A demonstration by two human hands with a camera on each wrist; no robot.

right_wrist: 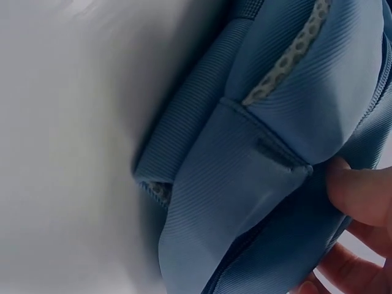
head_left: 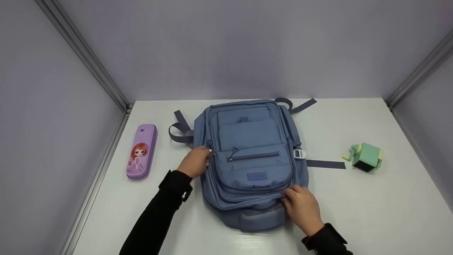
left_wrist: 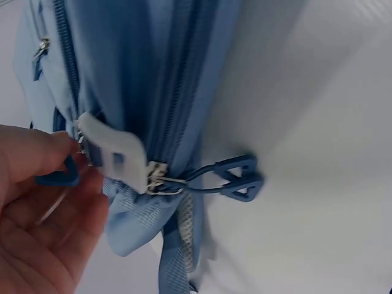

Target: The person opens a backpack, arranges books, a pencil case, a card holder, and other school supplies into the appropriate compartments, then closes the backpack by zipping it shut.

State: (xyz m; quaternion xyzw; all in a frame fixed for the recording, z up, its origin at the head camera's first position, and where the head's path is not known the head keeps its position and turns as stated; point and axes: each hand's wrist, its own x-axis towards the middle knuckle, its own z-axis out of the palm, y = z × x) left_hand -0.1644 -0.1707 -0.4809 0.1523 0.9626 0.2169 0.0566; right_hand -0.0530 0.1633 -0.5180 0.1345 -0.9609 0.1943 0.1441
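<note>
A blue backpack [head_left: 253, 132] lies on its back on the white table, its front pocket facing up. At its left side my left hand [head_left: 195, 162] pinches a zipper pull [left_wrist: 58, 177] between thumb and fingers. Beside those fingers, in the left wrist view, are a white buckle [left_wrist: 116, 153] and a second zipper pull with blue loops [left_wrist: 239, 177], which hangs free. My right hand [head_left: 302, 209] grips the fabric at the backpack's lower right edge; in the right wrist view the thumb [right_wrist: 361, 193] presses on the cloth with fingers beneath it.
A purple pencil case [head_left: 142, 152] with a cartoon girl lies left of the backpack. To the right sits a green, box-shaped pencil sharpener [head_left: 367, 157] with a crank. Loose dark straps [head_left: 325, 164] stick out from the backpack. Grey walls [head_left: 247, 49] bound the table.
</note>
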